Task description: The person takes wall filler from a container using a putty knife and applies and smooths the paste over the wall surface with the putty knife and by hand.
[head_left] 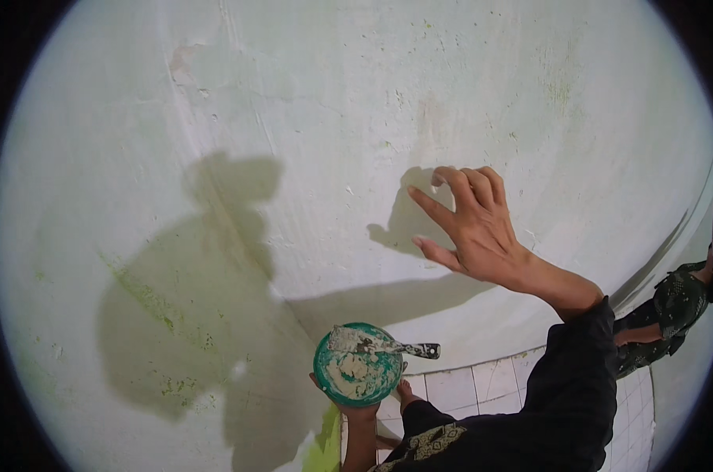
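Observation:
My left hand (361,411) holds a round green bowl (390,381) from below, low in the view. Whitish, lumpy paste (355,373) lies in the bowl and smears its inner sides. Across the bowl's top rests a putty knife (380,345), its blade caked with paste and its dark handle jutting out over the right rim. My right hand (476,232) is raised before the pale wall (333,181), fingers apart and bent, with nothing in it. Whether its fingertips touch the wall I cannot tell. A whitish smear shows at one fingertip.
The wall has cracks, small pits and greenish stains, and shadows fall across it. White floor tiles (498,381) lie below, with my foot (406,393) near the wall's base. At the far right is another person (675,307) in dark patterned clothes.

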{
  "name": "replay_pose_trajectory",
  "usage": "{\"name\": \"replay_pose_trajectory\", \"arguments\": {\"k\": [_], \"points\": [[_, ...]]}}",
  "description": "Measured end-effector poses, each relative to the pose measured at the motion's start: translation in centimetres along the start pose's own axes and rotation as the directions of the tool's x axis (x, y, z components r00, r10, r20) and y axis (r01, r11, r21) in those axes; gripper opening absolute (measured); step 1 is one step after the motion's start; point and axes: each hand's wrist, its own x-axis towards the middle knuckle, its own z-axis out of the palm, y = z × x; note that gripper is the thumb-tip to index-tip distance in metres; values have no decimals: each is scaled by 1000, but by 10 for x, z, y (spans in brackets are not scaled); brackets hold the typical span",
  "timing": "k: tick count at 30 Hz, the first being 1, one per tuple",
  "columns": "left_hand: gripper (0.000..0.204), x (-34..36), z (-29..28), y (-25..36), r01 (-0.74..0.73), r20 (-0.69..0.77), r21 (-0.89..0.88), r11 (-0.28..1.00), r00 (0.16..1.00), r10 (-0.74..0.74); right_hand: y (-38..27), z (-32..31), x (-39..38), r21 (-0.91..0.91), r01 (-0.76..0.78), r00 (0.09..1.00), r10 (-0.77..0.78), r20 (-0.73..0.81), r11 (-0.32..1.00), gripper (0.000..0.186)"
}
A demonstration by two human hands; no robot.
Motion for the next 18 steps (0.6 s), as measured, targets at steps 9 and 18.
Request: {"name": "replay_pose_trajectory", "arguments": {"k": [9, 18], "points": [[83, -6, -13, 3, 13, -71, 46, 999, 997, -10, 24, -24, 59, -254, -76, 955, -3, -297, 964, 74], [79, -1, -12, -1, 32, -4, -110, 993, 999, -32, 31, -25, 61, -364, -37, 971, -52, -231, 931, 83]]}}
